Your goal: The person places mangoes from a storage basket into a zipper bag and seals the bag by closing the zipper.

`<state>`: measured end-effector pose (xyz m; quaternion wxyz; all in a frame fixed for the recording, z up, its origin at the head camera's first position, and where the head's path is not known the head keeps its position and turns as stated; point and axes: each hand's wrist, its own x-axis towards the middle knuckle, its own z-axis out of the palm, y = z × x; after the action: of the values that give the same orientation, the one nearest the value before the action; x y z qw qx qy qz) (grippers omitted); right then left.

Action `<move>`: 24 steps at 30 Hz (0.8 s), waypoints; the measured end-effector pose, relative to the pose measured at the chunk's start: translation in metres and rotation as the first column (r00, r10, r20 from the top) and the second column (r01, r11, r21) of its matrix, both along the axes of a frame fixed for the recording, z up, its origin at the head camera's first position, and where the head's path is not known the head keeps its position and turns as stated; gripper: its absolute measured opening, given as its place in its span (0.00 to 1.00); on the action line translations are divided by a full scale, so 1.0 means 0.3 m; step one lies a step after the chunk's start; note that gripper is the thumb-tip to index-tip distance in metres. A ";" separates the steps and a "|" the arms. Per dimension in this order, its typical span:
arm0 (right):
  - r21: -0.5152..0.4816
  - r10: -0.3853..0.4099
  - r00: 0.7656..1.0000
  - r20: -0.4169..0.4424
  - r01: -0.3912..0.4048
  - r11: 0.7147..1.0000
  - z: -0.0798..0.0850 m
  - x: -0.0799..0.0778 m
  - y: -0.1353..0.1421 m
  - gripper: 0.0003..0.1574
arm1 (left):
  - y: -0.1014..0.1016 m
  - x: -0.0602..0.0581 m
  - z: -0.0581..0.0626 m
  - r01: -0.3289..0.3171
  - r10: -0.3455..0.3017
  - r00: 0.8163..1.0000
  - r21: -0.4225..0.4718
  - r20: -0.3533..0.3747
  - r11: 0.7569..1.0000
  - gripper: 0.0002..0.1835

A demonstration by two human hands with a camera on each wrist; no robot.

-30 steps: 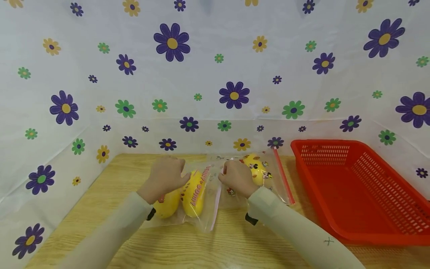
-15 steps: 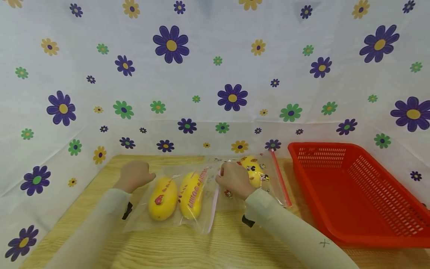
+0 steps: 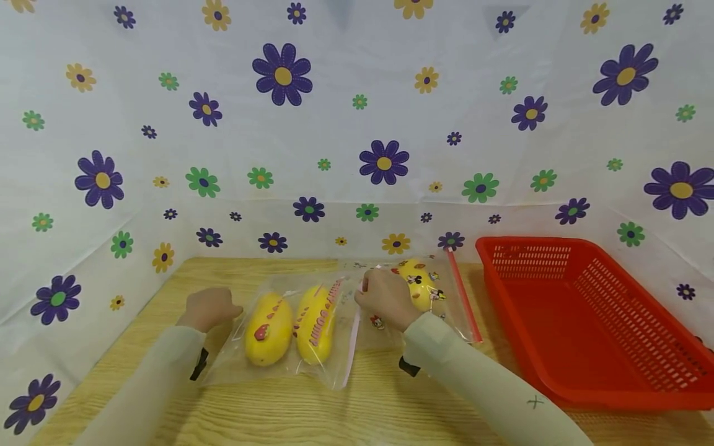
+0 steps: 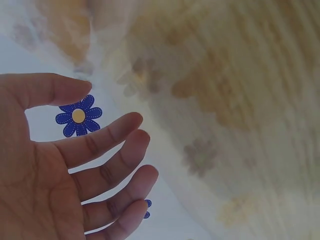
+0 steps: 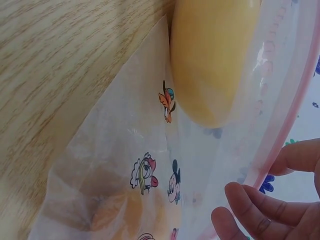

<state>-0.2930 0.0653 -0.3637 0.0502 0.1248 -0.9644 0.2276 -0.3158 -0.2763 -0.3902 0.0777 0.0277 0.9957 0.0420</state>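
Observation:
A clear zip bag [image 3: 234, 367] lies on the table, with two oblong yellow fruits, one fruit [image 3: 269, 331] on the left and the other fruit [image 3: 315, 325] on the right. My right hand [image 3: 387, 297] pinches the bag's pink zip edge [image 5: 285, 132] between thumb and fingertips. Beside the bag's left edge is my left hand [image 3: 211, 308]; in the left wrist view its fingers [image 4: 112, 172] are loosely bent with nothing between them and the thumb. Behind my right hand lies a second zip bag [image 3: 454, 316] with cartoon prints, a red zip and a yellow fruit [image 3: 419, 291].
A red plastic basket [image 3: 558, 393] with slotted walls stands at the right. White cloth [image 3: 334, 124] printed with flowers rises behind the table and along both sides. The wooden table [image 3: 268, 415] extends in front of the bags.
My left hand has moved left, off the bag and the fruits, and lowered toward the bag's left side. The right hand stays at the pink zip edge.

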 end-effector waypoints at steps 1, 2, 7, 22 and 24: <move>-0.002 0.000 1.000 0.001 0.000 1.000 0.000 0.002 0.001 0.12 | 0.002 0.003 -0.003 0.003 -0.003 1.000 0.001 0.010 1.000 0.15; -0.001 0.001 1.000 0.000 -0.001 1.000 -0.001 0.002 0.002 0.12 | 0.004 0.006 -0.005 0.006 -0.006 1.000 0.000 0.024 1.000 0.15; 0.006 0.001 1.000 0.004 -0.001 1.000 -0.004 0.006 0.006 0.11 | 0.010 0.016 -0.026 0.026 -0.026 0.998 0.015 0.053 1.000 0.15; -0.032 -0.017 1.000 -0.005 0.017 0.999 0.006 0.007 -0.009 0.11 | -0.009 -0.015 -0.038 0.033 -0.079 0.983 0.263 0.168 0.964 0.19; -0.048 -0.023 1.000 0.013 0.024 0.999 0.003 0.011 -0.008 0.11 | -0.012 -0.019 -0.045 0.029 -0.080 0.981 0.278 0.176 0.960 0.17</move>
<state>-0.2898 0.0630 -0.3628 0.0497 0.1107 -0.9604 0.2509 -0.3214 -0.2798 -0.4037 0.1668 0.0618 0.9676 0.1794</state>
